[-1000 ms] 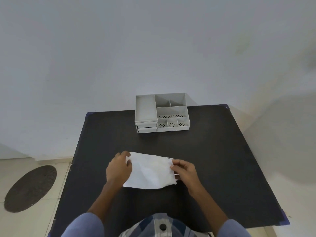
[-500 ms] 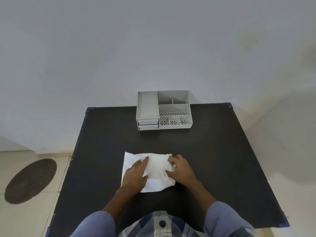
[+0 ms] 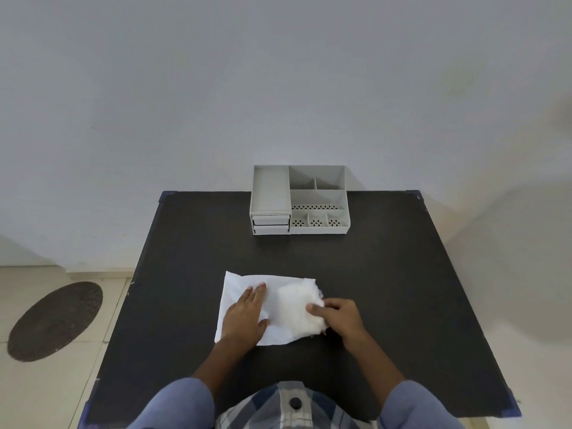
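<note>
Seen from the head camera, the white cloth (image 3: 289, 300) lies on the black table (image 3: 387, 274), close to the person, with its long side going left to right. The left hand (image 3: 246, 314) lies flat on its left half, fingers straight, pressing down. The right hand (image 3: 339, 315) is at the right end, fingers curled, pinching the bunched-up edge. That end probably goes leftward next.

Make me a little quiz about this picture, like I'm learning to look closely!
1. True or false: the left hand lies flat on the napkin.
2. Which hand pinches the napkin's folded side? A) left hand B) right hand
3. Fill in: the organizer stands at the table's ___ edge, by the wall.
Key: 1 true; 2 B; 3 far.
</note>
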